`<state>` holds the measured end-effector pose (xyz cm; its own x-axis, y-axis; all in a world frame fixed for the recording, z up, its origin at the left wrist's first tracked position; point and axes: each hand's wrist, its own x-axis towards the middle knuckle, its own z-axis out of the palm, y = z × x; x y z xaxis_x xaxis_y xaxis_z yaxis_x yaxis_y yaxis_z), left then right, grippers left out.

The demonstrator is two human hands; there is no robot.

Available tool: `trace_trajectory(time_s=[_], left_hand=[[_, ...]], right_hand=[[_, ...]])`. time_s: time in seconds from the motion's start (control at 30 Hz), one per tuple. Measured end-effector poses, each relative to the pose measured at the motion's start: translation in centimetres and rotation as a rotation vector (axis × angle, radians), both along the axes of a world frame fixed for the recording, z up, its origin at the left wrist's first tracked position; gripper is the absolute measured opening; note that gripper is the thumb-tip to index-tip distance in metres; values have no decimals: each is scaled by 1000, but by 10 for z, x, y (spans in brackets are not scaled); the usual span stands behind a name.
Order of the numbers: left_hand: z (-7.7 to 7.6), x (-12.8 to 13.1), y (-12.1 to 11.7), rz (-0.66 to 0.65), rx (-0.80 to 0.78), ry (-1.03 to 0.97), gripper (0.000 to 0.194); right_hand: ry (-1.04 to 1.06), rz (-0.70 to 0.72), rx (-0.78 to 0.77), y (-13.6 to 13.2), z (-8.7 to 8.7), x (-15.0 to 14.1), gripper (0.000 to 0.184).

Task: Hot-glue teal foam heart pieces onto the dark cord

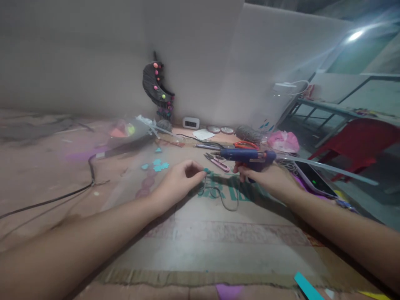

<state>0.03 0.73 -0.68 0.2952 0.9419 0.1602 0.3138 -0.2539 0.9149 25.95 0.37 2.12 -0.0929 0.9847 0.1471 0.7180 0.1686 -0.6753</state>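
Observation:
My left hand (184, 179) is closed in a pinch on a small teal piece (206, 171) that shows at the fingertips. A thin grey cord (229, 208) hangs in loops below those fingers and reaches toward the right hand. My right hand (262, 175) is wrapped round a blue glue gun (243, 155), its nozzle pointing left, above and right of the left fingertips. A clear glue stick (331, 166) sticks out of its back. Just beyond the hands lie pink-handled thread snips (217, 162). Several turquoise paper cutouts (161, 166) rest to the left of my left hand.
Beneath the hands is a cardboard sheet (175, 258). Farther back are orange-handled scissors (246, 145), a small digital clock (190, 123) and grey yarn (248, 134). A phone (315, 179) lies at right. A black cable (46, 200) crosses the left side. A crescent decoration (151, 83) stands against the wall.

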Motion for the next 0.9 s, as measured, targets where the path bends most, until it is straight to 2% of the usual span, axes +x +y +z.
trace_trajectory(time_s=[0.1,0.2,0.43,0.53,0.8,0.9], left_hand=[[-1,0,2,30,-4,-13,17],[-1,0,2,31,-18,-28,20],[-1,0,1,41,-35,-29,24],[-2,-1,1,36,-31,-19,22],[-1,-1,2,46,-18,3,22],[0,-1,2,48,-30,-19,22]], right_hand=[[-30,8,69,-4,-8,5,36],[37,71,152,-7,-14,6,40],[3,141,163,-17,-20,-1,35],[-58,101,176,-18,-19,-2,36],[-98,-121,40,-16,-22,-3,38],[-151,-136,88,-16,-25,-2,39]])
